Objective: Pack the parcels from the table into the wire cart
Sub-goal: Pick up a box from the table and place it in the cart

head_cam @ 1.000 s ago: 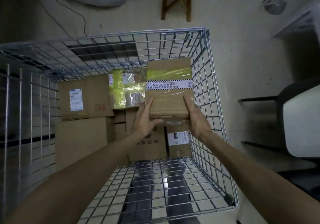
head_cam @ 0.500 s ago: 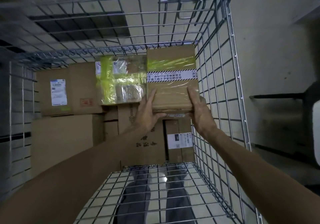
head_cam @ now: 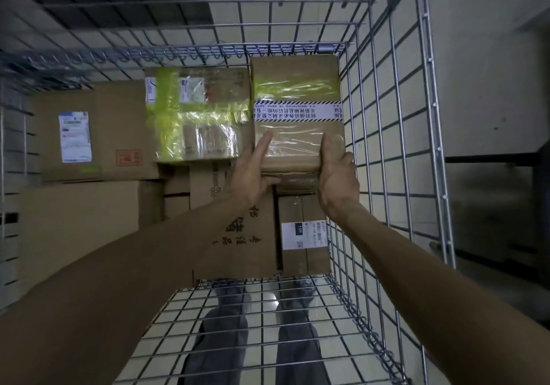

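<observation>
Head camera looks down on the left hand (head_cam: 253,173) and the right hand (head_cam: 337,176), which hold one taped parcel (head_cam: 297,87) between them at its near end. The left hand lies along the left side of the parcel with the fingers stretched forward and the thumb bent under the near edge. The right hand grips the near right corner, with its fingers curled over the top. This parcel is a brown carton with clear film, a yellow-green strip and a white band with black stripes and print. It is inside the wire cart (head_cam: 178,49), in the far right corner, close to the right mesh wall. I cannot tell if it already rests fully on the cartons below. Its left side is just beside a yellow-taped box (head_cam: 196,116). Further left lies a labelled carton (head_cam: 98,134), and nearer to the person a plain carton (head_cam: 77,221). Under the hands are a printed carton (head_cam: 253,250) with black characters and a barcode box (head_cam: 303,235) against the right wall. Through the near mesh wall the person's legs (head_cam: 226,334) are visible.
</observation>
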Tool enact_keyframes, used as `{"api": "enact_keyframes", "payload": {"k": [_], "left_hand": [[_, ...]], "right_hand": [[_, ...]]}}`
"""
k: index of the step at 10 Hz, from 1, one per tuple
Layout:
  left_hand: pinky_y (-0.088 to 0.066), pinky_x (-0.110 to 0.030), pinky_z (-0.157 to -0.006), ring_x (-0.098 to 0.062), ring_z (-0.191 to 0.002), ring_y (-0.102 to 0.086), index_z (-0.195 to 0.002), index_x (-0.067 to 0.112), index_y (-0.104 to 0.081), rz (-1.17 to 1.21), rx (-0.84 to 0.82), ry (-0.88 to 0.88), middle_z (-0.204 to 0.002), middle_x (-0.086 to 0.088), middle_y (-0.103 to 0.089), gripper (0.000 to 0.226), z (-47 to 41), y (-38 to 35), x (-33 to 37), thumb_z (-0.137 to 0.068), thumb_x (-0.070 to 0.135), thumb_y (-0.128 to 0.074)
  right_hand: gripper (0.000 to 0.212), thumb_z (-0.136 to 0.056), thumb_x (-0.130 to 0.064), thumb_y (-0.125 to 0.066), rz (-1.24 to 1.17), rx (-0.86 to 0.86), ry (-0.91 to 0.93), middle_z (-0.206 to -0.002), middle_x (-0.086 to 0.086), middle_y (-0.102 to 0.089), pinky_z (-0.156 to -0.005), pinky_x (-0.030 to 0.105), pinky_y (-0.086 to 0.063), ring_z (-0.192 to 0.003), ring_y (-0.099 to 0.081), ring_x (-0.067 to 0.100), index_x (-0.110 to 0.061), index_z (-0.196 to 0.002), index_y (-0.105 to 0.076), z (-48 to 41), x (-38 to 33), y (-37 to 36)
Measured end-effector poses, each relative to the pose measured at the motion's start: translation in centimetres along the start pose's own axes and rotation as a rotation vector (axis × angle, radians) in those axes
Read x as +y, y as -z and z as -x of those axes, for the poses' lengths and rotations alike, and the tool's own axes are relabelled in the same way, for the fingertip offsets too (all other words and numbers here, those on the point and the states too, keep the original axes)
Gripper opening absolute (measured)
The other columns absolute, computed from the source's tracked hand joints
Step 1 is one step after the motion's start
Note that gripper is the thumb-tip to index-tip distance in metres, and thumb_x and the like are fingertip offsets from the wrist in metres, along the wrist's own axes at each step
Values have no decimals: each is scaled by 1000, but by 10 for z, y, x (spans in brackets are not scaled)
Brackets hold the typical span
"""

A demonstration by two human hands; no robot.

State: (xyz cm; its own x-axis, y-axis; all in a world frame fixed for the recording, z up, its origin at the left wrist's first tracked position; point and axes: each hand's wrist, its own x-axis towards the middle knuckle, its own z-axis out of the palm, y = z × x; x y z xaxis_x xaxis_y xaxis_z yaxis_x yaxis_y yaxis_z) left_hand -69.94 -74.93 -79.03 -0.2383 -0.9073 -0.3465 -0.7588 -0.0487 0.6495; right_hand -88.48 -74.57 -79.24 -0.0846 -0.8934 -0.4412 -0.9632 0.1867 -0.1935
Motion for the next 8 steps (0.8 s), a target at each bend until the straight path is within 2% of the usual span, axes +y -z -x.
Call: {"api": "enact_keyframes", "payload": {"k": [1,2,3,4,5,6,7,8], "left_hand": [[-55,-15,-65,-10,-101,-59,-148,17,-37,187,63,57,-146,-6,-48,66,-13,1,13,-94,49,-60],[-56,-37,-89,-18,-115,-57,-152,24,-30,-77,110,29,-149,-8,-44,76,-24,-10,-10,-91,56,-61],[-33,-50,-113,-36,-140,-31,-156,41,-5,-276,1,57,-157,-16,-27,100,-27,-15,-29,-86,30,-76],[-32,-52,-114,-39,-139,-29,-155,44,1,-314,-32,79,-156,-19,-27,108,-29,-11,-34,-84,25,-78],[-31,-52,-113,-38,-140,-29,-154,45,2,-339,-55,79,-156,-18,-25,108,-30,-9,-33,-84,27,-78],[-31,-52,-113,-37,-140,-28,-154,45,5,-315,-115,109,-157,-18,-22,105,-28,-5,-27,-87,27,-75],[-29,-52,-115,-39,-143,-23,-155,42,3,-293,-187,122,-159,-20,-12,100,-25,7,-17,-89,36,-71],[-23,-49,-118,-39,-148,-12,-156,41,2,-279,-258,104,-163,-18,6,98,-11,33,-4,-90,33,-70]], "right_hand": [[90,-90,4,-55,76,-29,-95,-131,29,-40,-85,41,-49,-111,-49,35,-21,-156,0,-2,-5,11],[90,-92,5,-52,115,-17,-59,-134,31,-38,-85,39,-50,-114,-49,35,-17,-157,5,-11,-6,6],[88,-93,3,-51,152,-8,-34,-140,30,-32,-86,37,-50,-117,-47,34,-17,-157,7,-13,-4,-6],[89,-94,0,-54,173,18,-32,-137,28,-34,-87,40,-50,-114,-46,34,-20,-157,4,-12,-4,-12],[88,-95,-2,-54,183,27,-37,-135,27,-34,-85,39,-49,-114,-45,33,-22,-158,5,-11,-4,-11],[90,-94,1,-52,255,24,-22,-144,29,-24,-85,36,-51,-123,-40,36,-21,-157,8,-8,-6,-5],[92,-92,3,-53,263,5,-15,-152,32,-9,-91,35,-54,-130,-39,39,-16,-156,11,4,-12,4],[93,-89,1,-60,206,-73,-4,-155,32,-4,-97,36,-51,-134,-36,39,-11,-155,4,27,-16,18]]}}
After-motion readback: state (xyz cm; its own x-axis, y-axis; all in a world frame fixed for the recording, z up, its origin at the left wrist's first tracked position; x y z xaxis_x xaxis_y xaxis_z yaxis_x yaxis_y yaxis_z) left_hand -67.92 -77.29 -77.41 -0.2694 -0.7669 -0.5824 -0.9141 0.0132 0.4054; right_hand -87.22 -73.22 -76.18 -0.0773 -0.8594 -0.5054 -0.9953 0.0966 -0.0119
